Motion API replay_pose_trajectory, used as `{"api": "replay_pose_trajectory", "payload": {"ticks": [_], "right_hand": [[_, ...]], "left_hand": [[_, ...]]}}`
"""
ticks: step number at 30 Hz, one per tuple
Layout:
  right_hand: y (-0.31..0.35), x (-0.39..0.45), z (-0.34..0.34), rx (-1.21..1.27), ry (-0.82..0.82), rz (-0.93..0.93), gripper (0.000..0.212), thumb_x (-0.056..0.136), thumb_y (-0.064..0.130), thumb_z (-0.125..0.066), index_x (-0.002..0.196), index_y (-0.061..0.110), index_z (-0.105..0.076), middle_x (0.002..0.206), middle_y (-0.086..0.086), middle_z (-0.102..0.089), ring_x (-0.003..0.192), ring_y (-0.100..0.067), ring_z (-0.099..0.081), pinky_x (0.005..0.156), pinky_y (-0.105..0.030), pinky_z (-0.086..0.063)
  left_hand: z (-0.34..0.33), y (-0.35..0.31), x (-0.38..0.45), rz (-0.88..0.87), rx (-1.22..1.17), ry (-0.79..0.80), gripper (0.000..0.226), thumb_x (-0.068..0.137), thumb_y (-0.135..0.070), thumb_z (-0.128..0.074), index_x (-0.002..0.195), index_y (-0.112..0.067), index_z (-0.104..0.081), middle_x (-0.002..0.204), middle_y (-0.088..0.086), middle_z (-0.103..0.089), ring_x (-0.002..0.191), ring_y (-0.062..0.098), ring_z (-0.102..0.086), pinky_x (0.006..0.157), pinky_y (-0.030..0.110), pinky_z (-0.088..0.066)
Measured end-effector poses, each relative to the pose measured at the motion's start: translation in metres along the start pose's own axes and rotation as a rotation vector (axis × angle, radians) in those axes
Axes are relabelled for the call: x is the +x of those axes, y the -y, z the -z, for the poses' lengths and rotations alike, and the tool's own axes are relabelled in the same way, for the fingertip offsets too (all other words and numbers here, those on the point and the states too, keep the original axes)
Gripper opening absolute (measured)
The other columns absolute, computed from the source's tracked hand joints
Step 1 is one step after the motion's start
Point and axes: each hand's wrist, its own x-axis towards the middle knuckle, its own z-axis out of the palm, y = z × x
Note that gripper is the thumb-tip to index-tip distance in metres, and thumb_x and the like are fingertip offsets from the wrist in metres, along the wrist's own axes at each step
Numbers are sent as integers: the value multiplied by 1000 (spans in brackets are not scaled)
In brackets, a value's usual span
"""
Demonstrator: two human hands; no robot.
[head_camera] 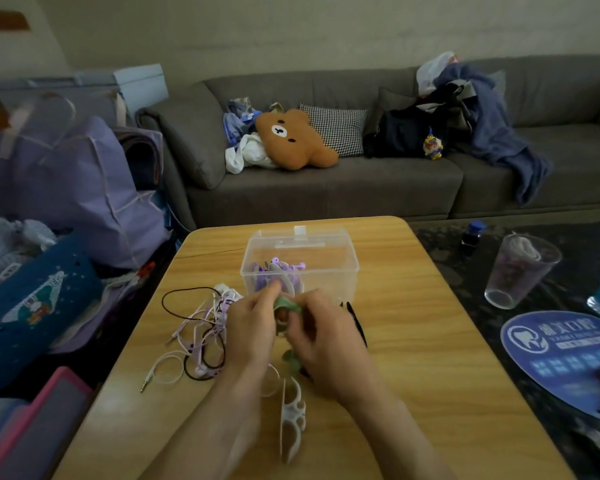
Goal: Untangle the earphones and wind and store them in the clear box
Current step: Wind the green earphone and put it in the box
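At centre of wooden worktop point(413, 341): left hand point(253, 327) and right hand point(326, 337) together, both pinching a green winder point(286, 304) just in front of the clear box point(302, 265). Box open, lid upright behind, purple earphones point(278, 271) inside. To the left, tangled earphones point(194, 334), pale and dark cords, loose on worktop. Near the wrists, white winder point(291, 420), lying apart from both hands.

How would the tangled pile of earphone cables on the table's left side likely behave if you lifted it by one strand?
The tangled cables look thin and looped, so probably floppy and light. Strands cross each other, so lifting one would likely drag others along. The loose plug would probably dangle.
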Motion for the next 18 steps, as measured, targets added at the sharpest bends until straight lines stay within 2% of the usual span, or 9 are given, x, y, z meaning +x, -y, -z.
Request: {"api": "replay_pose_trajectory", "payload": {"ticks": [2,4,6,7,9,11,15,18], "right_hand": [[-9,4,16,66,-70,-130,13,101,22,-55,88,24,-56,75,9,-61,63,3,-59,53,-12,-44],[-19,7,31,109,-141,-254,14,103,23,-53,90,24,-58,71,3,-64,54,1,-58,47,-15,-44],[-27,9,42,128,-201,-350,12,103,25,-51,97,21,-61,73,1,-67,54,-1,-59,46,-18,-46],[-31,9,47,133,-226,-389,12,103,27,-52,99,21,-61,75,2,-67,57,-4,-62,47,-20,-49],[-35,10,57,133,-277,-431,12,103,28,-52,100,22,-61,77,2,-68,62,-11,-65,51,-24,-53],[-38,11,63,146,-315,-460,13,103,29,-51,101,22,-61,76,0,-68,62,-13,-64,52,-23,-51],[-41,10,66,263,-387,-534,15,104,28,-51,97,24,-64,72,-4,-69,58,-11,-64,68,-39,-59],[-41,11,67,367,-417,-567,15,104,26,-51,97,25,-64,64,1,-66,56,-7,-62,72,-42,-60]], "left_hand": [[-9,-3,1,-11,40,-21,34,99,-32,-51,85,-8,-72,82,10,-72,78,22,-67,71,33,-51],[-14,2,3,-126,122,6,18,99,-20,-52,87,-17,-66,85,2,-69,77,14,-65,67,22,-51],[-18,8,4,-279,409,221,23,97,-3,-52,93,-22,-65,93,-7,-68,83,2,-62,71,9,-48],[-21,14,4,-347,576,375,25,96,-1,-52,100,-22,-66,101,-8,-67,93,2,-61,80,9,-47],[-26,25,4,-484,929,622,26,95,-9,-55,115,-24,-65,118,-10,-60,115,7,-49,97,23,-42],[-27,32,8,-570,1191,746,31,95,-20,-60,124,-29,-60,130,-12,-51,122,14,-37,98,32,-32],[-36,26,13,-586,1310,786,36,91,-28,-69,126,-29,-60,127,-8,-58,121,17,-41,97,37,-29],[-38,20,18,-577,1312,773,38,85,-29,-76,121,-25,-64,118,-4,-64,117,16,-49,103,36,-31]]}}
